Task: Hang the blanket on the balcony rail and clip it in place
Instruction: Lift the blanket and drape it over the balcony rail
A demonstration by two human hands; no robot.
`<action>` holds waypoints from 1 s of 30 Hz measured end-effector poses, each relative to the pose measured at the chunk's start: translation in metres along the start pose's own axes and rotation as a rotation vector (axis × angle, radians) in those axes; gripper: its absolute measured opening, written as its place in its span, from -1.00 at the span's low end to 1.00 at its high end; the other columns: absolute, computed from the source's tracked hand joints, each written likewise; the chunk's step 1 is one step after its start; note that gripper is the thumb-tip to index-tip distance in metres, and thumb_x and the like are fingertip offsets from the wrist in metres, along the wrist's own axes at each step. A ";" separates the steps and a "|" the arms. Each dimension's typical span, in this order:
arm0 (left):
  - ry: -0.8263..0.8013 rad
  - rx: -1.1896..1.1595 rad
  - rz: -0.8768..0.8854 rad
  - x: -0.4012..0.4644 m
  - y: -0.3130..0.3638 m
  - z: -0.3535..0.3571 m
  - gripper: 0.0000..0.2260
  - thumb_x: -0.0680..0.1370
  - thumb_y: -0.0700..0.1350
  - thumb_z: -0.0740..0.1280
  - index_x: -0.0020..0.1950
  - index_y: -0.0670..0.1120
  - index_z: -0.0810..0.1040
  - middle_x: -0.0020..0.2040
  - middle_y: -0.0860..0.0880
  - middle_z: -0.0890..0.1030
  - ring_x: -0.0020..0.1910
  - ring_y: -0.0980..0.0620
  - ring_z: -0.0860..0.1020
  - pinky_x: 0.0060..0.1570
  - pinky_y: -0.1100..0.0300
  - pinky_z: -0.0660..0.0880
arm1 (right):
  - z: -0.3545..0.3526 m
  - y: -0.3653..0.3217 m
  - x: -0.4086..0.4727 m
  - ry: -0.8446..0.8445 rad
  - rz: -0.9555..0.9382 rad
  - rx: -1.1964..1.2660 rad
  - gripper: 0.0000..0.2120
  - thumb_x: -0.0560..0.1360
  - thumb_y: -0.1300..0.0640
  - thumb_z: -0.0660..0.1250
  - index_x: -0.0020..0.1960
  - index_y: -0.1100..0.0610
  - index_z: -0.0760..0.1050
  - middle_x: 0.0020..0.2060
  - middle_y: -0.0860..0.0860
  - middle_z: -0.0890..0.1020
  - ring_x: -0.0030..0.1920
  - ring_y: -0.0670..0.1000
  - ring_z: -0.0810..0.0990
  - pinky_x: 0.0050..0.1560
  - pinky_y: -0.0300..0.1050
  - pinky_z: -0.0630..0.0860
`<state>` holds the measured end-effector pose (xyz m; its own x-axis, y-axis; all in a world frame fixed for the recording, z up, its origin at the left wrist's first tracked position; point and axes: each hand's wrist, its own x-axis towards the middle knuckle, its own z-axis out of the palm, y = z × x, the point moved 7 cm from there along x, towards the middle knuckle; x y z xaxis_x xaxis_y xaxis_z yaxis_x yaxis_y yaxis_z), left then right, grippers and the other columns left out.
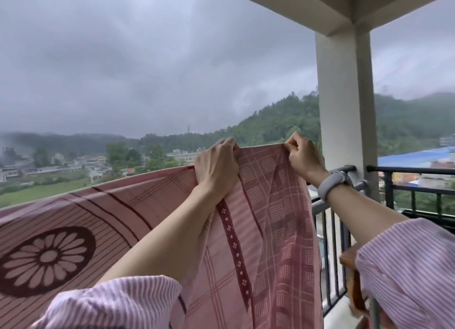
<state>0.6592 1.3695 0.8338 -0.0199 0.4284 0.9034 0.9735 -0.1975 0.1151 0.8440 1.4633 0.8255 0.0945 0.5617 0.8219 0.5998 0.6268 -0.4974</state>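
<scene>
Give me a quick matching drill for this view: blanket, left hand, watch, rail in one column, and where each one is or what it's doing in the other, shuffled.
Column one:
1. blanket
2. left hand
3. watch
4. rail

Column two:
A. worn on the right wrist
B. black metal, beside the white pillar
C. pink, patterned, held up by its top edge
D. grips the blanket's top edge, left of the right hand

Pairs: 1-C, 2-D, 3-A, 4-B
</scene>
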 end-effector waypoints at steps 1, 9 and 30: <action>-0.002 -0.003 0.010 0.005 0.010 0.014 -0.85 0.53 -0.24 0.19 -0.01 -0.08 0.53 -0.04 -0.05 0.62 -0.15 -0.10 0.55 -0.23 0.14 0.32 | -0.003 0.016 0.007 0.001 0.016 -0.011 -0.87 0.51 0.20 0.22 -0.19 0.22 0.42 -0.27 0.14 0.56 -0.16 0.22 0.54 -0.21 0.01 0.40; -0.010 -0.005 0.003 0.036 0.079 0.132 -0.85 0.56 -0.21 0.17 -0.01 -0.10 0.53 -0.02 -0.05 0.62 -0.16 -0.09 0.55 -0.24 0.14 0.33 | -0.022 0.144 0.065 -0.020 0.001 -0.037 -0.87 0.52 0.17 0.23 -0.13 0.24 0.46 -0.16 0.15 0.62 -0.12 0.18 0.53 -0.19 -0.05 0.37; -0.673 -0.026 -0.217 0.041 0.162 0.334 -0.80 0.55 -0.09 0.23 0.03 -0.14 0.59 -0.01 -0.09 0.63 -0.07 -0.02 0.58 0.00 0.10 0.51 | 0.006 0.357 0.089 -0.590 0.108 0.303 -0.76 0.54 0.15 0.23 0.13 0.23 0.53 -0.03 0.03 0.59 0.04 0.00 0.53 0.08 -0.17 0.42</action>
<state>0.8924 1.6497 0.7514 -0.0600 0.9109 0.4083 0.9575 -0.0632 0.2815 1.0622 1.7403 0.7195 -0.3605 0.7766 0.5166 0.3534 0.6263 -0.6949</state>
